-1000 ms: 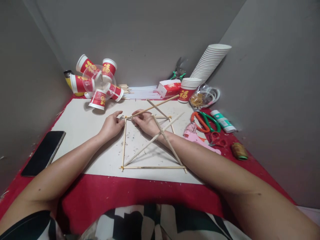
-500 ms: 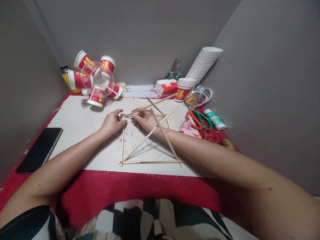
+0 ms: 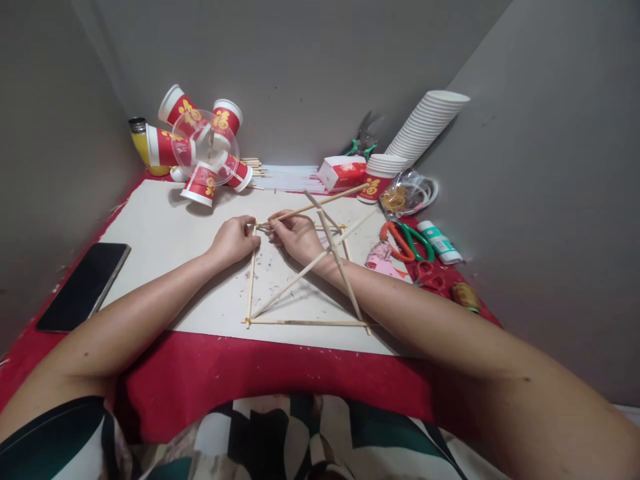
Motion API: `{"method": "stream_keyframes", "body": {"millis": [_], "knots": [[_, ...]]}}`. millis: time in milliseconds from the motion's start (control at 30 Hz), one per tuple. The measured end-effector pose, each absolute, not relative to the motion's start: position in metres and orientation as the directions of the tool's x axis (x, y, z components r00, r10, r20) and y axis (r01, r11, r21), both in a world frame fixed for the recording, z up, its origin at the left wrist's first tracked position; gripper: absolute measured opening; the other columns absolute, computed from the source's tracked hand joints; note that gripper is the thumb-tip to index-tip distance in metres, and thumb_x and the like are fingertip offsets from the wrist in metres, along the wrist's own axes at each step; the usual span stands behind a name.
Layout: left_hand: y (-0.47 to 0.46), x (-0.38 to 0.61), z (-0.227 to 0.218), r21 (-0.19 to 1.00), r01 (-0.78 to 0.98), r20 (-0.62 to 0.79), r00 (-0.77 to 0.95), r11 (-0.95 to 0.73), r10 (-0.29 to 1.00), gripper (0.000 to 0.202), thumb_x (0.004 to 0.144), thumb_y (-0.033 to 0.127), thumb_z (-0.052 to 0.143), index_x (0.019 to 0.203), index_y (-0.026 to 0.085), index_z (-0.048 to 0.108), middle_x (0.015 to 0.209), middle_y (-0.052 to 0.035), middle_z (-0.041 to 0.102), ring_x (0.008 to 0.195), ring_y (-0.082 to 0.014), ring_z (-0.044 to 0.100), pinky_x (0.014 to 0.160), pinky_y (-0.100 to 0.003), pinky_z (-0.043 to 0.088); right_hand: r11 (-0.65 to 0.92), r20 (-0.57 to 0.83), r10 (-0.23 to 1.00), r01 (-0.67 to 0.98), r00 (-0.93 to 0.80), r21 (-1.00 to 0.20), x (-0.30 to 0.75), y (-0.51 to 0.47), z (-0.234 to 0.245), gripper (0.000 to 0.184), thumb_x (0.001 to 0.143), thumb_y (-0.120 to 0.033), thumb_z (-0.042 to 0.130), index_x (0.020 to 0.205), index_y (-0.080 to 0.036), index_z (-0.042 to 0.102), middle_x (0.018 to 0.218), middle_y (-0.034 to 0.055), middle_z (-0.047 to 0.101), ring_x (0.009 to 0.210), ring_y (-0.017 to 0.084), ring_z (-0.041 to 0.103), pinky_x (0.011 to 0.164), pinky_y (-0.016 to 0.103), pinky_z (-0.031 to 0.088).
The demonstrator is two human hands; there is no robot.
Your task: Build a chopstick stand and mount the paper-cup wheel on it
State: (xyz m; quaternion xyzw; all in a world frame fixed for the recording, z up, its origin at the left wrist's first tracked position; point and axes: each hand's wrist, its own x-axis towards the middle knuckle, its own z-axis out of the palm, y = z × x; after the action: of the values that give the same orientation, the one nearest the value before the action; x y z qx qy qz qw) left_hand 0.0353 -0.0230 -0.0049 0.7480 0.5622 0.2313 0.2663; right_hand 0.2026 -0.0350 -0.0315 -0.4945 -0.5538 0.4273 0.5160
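Observation:
A square frame of thin wooden sticks [image 3: 307, 323] lies before me, with slanting sticks [image 3: 295, 283] rising from its corners and crossing above it. My left hand [image 3: 235, 239] is closed at the far left corner, thumb and forefinger on either side of the joint. Just right of that corner, my right hand [image 3: 297, 237] pinches near the low end of a slanting stick [image 3: 325, 201]. Something thin shows between the two hands, too small to make out. Yellowish bands [image 3: 248, 322] bind the near left corner.
White board [image 3: 150, 247] under the frame bears small shavings. A phone [image 3: 83, 287] lies left; paper cups on a clear disc [image 3: 205, 143] stand behind. At right are a cup stack [image 3: 425, 130], orange-handled tool [image 3: 395, 240], glue bottle [image 3: 440, 241], red scissors [image 3: 431, 277] and thread spool [image 3: 465, 297].
The camera view has shifted slightly. My right hand has come up a little, its fingertips now over the low end of the slanting stick. My left hand stays at the corner.

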Motion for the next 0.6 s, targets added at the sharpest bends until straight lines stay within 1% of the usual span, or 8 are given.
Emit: {"method": "stream_keyframes", "body": {"millis": [133, 300, 400, 500, 600], "knots": [[-0.0233, 0.0357, -0.0043, 0.686, 0.695, 0.041, 0.26, -0.217, 0.965, 0.049, 0.076, 0.015, 0.066, 0.124, 0.006, 0.071, 0.073, -0.0029, 0.069, 0.068, -0.0171, 0.062, 0.069, -0.027, 0.046, 0.166, 0.169, 0.985, 0.096, 0.024, -0.981, 0.2018, -0.0357, -0.0314, 0.019, 0.082, -0.038, 0.068, 0.088, -0.019, 0.066, 0.079, 0.0024, 0.072, 0.062, 0.012, 0.065, 0.057, 0.022, 0.053], [-0.0232, 0.0363, -0.0033, 0.694, 0.687, 0.044, 0.262, -0.218, 0.964, 0.048, 0.076, 0.014, 0.066, 0.123, 0.006, 0.071, 0.072, -0.0019, 0.069, 0.067, -0.0164, 0.061, 0.07, -0.028, 0.047, 0.111, 0.114, 0.992, 0.058, 0.051, -0.992, 0.2019, -0.0336, -0.034, 0.021, 0.081, -0.038, 0.07, 0.089, -0.019, 0.067, 0.079, 0.0028, 0.073, 0.063, 0.012, 0.066, 0.052, 0.02, 0.051], [-0.0227, 0.0362, -0.0028, 0.69, 0.687, 0.046, 0.271, -0.227, 0.961, 0.047, 0.077, 0.016, 0.066, 0.123, 0.007, 0.07, 0.072, -0.0015, 0.069, 0.067, -0.0166, 0.061, 0.072, -0.028, 0.047, 0.119, 0.122, 0.991, 0.053, 0.056, -0.991, 0.2026, -0.0318, -0.0341, 0.019, 0.081, -0.036, 0.069, 0.088, -0.019, 0.067, 0.08, 0.0021, 0.072, 0.06, 0.011, 0.064, 0.053, 0.021, 0.05], [-0.0221, 0.0347, -0.0026, 0.679, 0.697, 0.048, 0.271, -0.23, 0.961, 0.049, 0.078, 0.02, 0.068, 0.125, 0.008, 0.07, 0.075, -0.0024, 0.069, 0.068, -0.0172, 0.062, 0.072, -0.029, 0.048, 0.157, 0.161, 0.987, 0.113, 0.028, -0.981, 0.205, -0.031, -0.0345, 0.017, 0.082, -0.036, 0.066, 0.084, -0.019, 0.068, 0.075, 0.0009, 0.07, 0.06, 0.011, 0.062, 0.056, 0.022, 0.05], [-0.0216, 0.0317, -0.0019, 0.654, 0.713, 0.066, 0.277, -0.252, 0.959, 0.057, 0.08, 0.026, 0.068, 0.135, 0.008, 0.065, 0.076, -0.0037, 0.069, 0.069, -0.0181, 0.062, 0.07, -0.029, 0.048, 0.207, 0.209, 0.978, 0.196, -0.013, -0.959, 0.209, -0.0297, -0.039, 0.019, 0.084, -0.037, 0.061, 0.083, -0.02, 0.069, 0.066, -0.0001, 0.065, 0.061, 0.014, 0.061, 0.057, 0.023, 0.047]]}}
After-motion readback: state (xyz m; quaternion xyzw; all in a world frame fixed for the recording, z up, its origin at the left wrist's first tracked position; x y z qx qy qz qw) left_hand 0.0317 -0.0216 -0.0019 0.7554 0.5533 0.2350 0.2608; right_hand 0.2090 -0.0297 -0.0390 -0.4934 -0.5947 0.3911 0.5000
